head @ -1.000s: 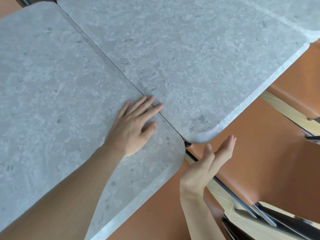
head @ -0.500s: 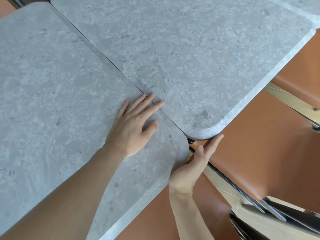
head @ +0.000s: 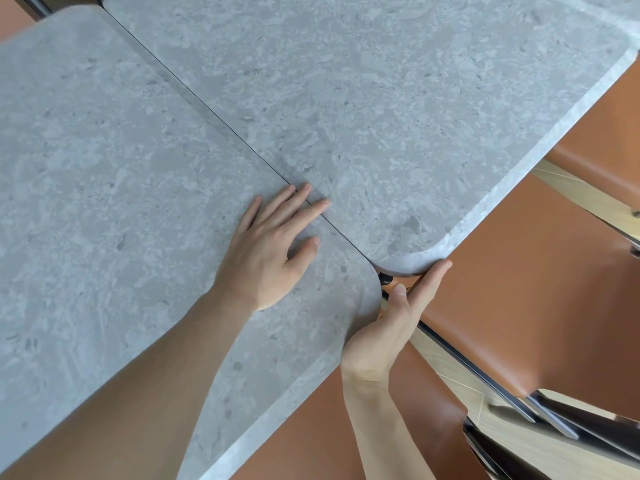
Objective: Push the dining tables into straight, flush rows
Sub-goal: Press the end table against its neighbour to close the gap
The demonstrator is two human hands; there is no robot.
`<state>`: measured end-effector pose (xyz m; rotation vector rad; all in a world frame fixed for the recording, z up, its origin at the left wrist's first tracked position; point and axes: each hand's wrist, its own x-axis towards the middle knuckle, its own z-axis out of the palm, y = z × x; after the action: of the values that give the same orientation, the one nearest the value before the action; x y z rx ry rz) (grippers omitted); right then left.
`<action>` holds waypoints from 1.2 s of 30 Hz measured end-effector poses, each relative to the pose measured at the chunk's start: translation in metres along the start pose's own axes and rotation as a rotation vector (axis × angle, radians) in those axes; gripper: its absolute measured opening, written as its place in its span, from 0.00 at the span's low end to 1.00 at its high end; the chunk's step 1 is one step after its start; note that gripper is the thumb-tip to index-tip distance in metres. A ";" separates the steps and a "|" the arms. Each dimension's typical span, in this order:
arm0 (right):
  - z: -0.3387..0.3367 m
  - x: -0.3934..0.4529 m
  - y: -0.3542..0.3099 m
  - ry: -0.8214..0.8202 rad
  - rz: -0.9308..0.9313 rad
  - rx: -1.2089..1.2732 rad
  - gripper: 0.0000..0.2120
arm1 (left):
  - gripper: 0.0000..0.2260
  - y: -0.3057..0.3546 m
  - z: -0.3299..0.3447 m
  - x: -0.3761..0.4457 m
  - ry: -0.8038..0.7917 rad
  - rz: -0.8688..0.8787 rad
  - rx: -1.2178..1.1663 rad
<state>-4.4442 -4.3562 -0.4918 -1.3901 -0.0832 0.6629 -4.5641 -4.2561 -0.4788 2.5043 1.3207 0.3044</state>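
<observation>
Across most of the view lie two grey stone-look dining benches, the left bench (head: 104,174) and the right bench (head: 398,109), their long edges meeting along a thin dark seam that runs diagonally from upper left to the near corners. At those rounded corners the right bench's near edge sits slightly further out than the left bench's, so the two front edges are not in one line. Below and to the right of the benches are orange-brown upholstered seats (head: 540,306), with dark metal frame bars (head: 460,358) and pale wood flooring (head: 450,375) showing between them. The left hand (head: 266,258) rests flat on the left bench top near the seam, fingers (head: 294,209) straight and slightly spread, two fingertips reaching onto the seam line. The right hand (head: 391,327) is held edge-on at the benches' near corners, its fingers (head: 433,278) straight and together, touching the rounded corner edge of the right bench, the thumb pointing up beside the gap between the corners.
</observation>
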 end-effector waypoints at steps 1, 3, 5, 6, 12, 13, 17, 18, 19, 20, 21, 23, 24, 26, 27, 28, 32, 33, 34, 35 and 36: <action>-0.002 -0.004 0.003 -0.012 -0.049 -0.007 0.41 | 0.25 0.000 0.000 0.000 -0.001 -0.001 -0.001; -0.005 -0.016 0.004 -0.055 -0.117 -0.036 0.41 | 0.25 0.000 0.000 0.000 0.000 -0.002 -0.003; -0.006 -0.014 0.008 -0.051 -0.148 -0.058 0.40 | 0.26 -0.001 0.000 0.000 0.000 -0.001 -0.003; -0.006 -0.010 0.011 -0.052 -0.139 -0.087 0.40 | 0.26 -0.001 0.000 0.000 -0.001 0.000 -0.002; -0.006 -0.011 0.012 -0.068 -0.199 -0.230 0.37 | 0.26 0.000 -0.001 0.000 -0.006 -0.007 0.004; -0.006 -0.010 0.013 -0.063 -0.207 -0.250 0.36 | 0.26 0.000 -0.001 0.000 -0.006 -0.008 0.007; -0.006 -0.009 0.016 -0.068 -0.245 -0.301 0.39 | 0.26 0.000 -0.001 0.000 -0.006 -0.006 0.016; -0.006 -0.009 0.016 -0.066 -0.250 -0.310 0.40 | 0.26 0.000 0.000 0.000 -0.006 -0.005 0.019; -0.006 -0.009 0.015 -0.066 -0.253 -0.319 0.40 | 0.26 0.000 0.000 0.000 -0.005 -0.006 0.022; -0.006 -0.009 0.016 -0.064 -0.258 -0.324 0.41 | 0.26 0.000 0.000 0.000 -0.005 -0.007 0.024; -0.005 -0.009 0.016 -0.063 -0.263 -0.327 0.41 | 0.26 0.000 0.000 0.001 -0.005 -0.008 0.025; -0.006 -0.008 0.018 -0.060 -0.274 -0.331 0.42 | 0.26 0.000 0.000 0.000 -0.009 -0.010 0.025; -0.006 -0.007 0.018 -0.061 -0.279 -0.329 0.42 | 0.26 -0.001 0.000 0.000 -0.011 -0.013 0.027; -0.007 -0.007 0.019 -0.073 -0.281 -0.331 0.42 | 0.26 -0.001 0.000 0.000 -0.011 -0.014 0.030; -0.007 -0.006 0.019 -0.078 -0.276 -0.333 0.43 | 0.26 -0.001 0.000 0.000 -0.010 -0.012 0.032; -0.007 -0.006 0.019 -0.081 -0.272 -0.335 0.43 | 0.26 -0.001 0.000 0.000 -0.008 -0.010 0.033; -0.007 -0.007 0.016 -0.098 -0.249 -0.330 0.43 | 0.27 0.000 0.000 0.000 -0.006 -0.006 0.031; -0.007 -0.007 0.015 -0.103 -0.244 -0.326 0.43 | 0.27 0.000 0.000 -0.001 -0.006 -0.006 0.030; -0.007 -0.007 0.015 -0.105 -0.240 -0.328 0.43 | 0.26 0.001 0.000 -0.002 -0.007 -0.008 0.032; -0.007 -0.007 0.014 -0.109 -0.231 -0.334 0.43 | 0.25 0.001 0.000 -0.002 -0.010 -0.015 0.040; -0.007 -0.007 0.013 -0.114 -0.221 -0.345 0.43 | 0.24 0.003 -0.001 -0.002 -0.023 -0.031 0.061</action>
<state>-4.4522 -4.3654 -0.5033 -1.6428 -0.4533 0.5586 -4.5634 -4.2592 -0.4775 2.5262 1.3783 0.2308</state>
